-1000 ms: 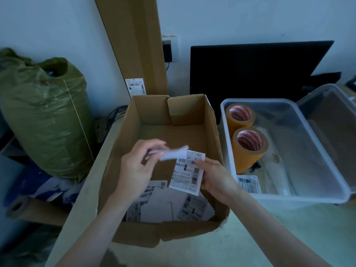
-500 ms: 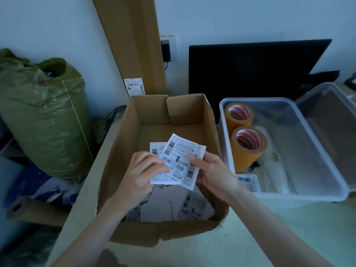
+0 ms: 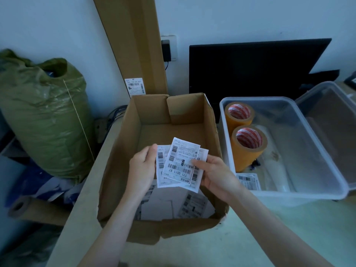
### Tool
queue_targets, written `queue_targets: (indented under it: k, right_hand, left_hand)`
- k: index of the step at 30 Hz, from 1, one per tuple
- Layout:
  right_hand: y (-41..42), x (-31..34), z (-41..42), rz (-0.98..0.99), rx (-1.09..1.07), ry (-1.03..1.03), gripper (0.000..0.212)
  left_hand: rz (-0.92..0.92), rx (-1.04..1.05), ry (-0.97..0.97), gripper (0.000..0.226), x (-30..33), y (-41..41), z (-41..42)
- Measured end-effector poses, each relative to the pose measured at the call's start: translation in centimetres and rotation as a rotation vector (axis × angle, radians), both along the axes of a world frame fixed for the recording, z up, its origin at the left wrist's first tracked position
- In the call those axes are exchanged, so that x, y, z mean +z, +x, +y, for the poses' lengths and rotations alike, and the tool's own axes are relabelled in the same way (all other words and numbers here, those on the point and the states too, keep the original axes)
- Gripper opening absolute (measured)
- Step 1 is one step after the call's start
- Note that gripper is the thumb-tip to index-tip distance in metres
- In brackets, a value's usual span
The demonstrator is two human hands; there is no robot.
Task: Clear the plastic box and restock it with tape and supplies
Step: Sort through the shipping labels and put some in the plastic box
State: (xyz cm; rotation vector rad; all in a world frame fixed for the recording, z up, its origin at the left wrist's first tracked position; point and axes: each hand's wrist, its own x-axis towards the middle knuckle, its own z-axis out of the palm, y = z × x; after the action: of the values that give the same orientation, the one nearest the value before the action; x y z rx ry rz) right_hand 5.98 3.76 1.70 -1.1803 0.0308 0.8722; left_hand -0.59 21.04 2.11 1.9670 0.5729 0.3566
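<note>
Both hands hold my small stack of shipping labels (image 3: 178, 166) over the cardboard box (image 3: 123, 155): left hand (image 3: 143, 168) grips one edge, right hand (image 3: 213, 175) pinches the other. More labels lie inside. Beside it, the plastic box (image 3: 316, 149) holds two tape rolls (image 3: 248, 146). A second ago I held one label; now several are fanned.

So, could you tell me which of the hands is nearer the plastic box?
Right: just left of the plastic box. Left is farther left; both hold labels.
</note>
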Motion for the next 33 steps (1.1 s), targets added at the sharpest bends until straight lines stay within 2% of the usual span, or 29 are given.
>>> queue_targets:
  k: [6, 12, 18, 25, 29, 33]
  right_hand:
    - [0.0, 0.1, -0.2, -0.063, 0.084, -0.077, 0.023]
    - [-0.1, 0.2, -0.2, -0.137, 0.166, -0.169, 0.021]
    - [-0.1, 0.6, -0.2, -0.189, 0.216, -0.205, 0.022]
    - [0.0, 0.2, -0.3, -0.139, 0.211, -0.169, 0.022]
    - [0.0, 0.2, -0.2, -0.062, 0.228, -0.076, 0.026]
    - [0.0, -0.1, -0.2, -0.023, 0.196, -0.072, 0.026]
  left_hand:
    - [0.03, -0.12, 0.105, 0.022, 0.8, 0.8, 0.0]
    - [0.031, -0.222, 0.185, 0.028, 1.3, 1.2, -0.1]
    - [0.066, -0.305, 0.119, 0.029, 1.4, 1.4, -0.5]
    - [0.153, -0.299, 0.049, 0.026, 2.1, 1.8, -0.1]
    - [0.129, -0.231, -0.052, 0.019, 1.7, 1.8, -1.0]
    - [0.112, -0.179, -0.147, 0.018, 1.3, 1.9, -1.3]
